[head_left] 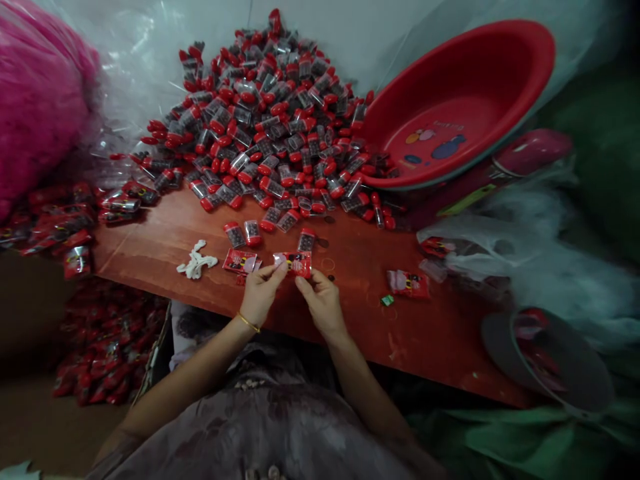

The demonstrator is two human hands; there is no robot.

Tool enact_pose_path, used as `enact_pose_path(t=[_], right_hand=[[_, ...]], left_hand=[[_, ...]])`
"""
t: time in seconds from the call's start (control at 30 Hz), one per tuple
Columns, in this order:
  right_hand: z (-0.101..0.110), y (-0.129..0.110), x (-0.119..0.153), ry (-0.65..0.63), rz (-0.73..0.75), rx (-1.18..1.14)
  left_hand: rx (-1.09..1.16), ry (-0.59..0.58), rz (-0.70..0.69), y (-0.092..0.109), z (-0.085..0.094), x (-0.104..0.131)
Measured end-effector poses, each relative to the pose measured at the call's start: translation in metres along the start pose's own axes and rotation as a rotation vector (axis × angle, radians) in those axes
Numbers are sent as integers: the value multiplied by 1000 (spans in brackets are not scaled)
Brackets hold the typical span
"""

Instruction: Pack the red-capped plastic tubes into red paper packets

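Note:
Between my two hands, just above the front part of the red-brown table point(350, 253), is a small red printed packet point(300, 264). My left hand point(263, 293) pinches its left end, and a gold bangle circles that wrist. The fingers of my right hand point(323, 300) close on its right end. Just left of my left fingers, a few similar red packets point(240, 261) lie on the table. Beyond the held packet stands a small clear container with a red cap point(307, 240), dark beads inside. Two more such containers point(243, 234) lie to its left.
A large heap of red-capped containers point(270, 127) covers the back of the table. A red basin point(465, 100) leans at the right. White string point(197, 261) lies at the left. Red packets point(409, 284) and a grey bowl point(550, 363) are on the right; many packets point(107, 353) fill a container below left.

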State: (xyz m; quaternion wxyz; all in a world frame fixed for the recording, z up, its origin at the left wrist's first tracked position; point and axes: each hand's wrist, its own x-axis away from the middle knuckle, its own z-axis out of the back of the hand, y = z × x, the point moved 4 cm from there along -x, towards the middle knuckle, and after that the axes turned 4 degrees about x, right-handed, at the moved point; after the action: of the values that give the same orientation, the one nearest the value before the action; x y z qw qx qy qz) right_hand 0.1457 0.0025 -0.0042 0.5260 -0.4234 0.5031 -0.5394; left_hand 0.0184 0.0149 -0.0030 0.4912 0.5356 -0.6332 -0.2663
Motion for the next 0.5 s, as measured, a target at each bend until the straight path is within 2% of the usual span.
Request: enact_pose_path(t=[0.1, 0.17, 0.23, 0.3, 0.37, 0.43, 0.5], right_hand=[[2, -3, -6, 37, -16, 16], [7, -13, -12, -87, 45, 128], [11, -24, -19, -270, 123, 256], [13, -32, -24, -363, 155, 300], [13, -36, -28, -328, 130, 209], [5, -30, -26, -285, 68, 46], [-7, -18, -19, -254, -3, -95]], left_hand=[[-2, -57, -49, 3, -4, 2], [-119, -116, -92, 14, -1, 1], [-362, -251, -131, 28, 0, -1], [-593, -349, -177, 37, 1, -2], [-638, -313, -236, 41, 3, -4], [-487, -198, -279, 38, 3, -6], [-284, -113, -250, 28, 1, -7]])
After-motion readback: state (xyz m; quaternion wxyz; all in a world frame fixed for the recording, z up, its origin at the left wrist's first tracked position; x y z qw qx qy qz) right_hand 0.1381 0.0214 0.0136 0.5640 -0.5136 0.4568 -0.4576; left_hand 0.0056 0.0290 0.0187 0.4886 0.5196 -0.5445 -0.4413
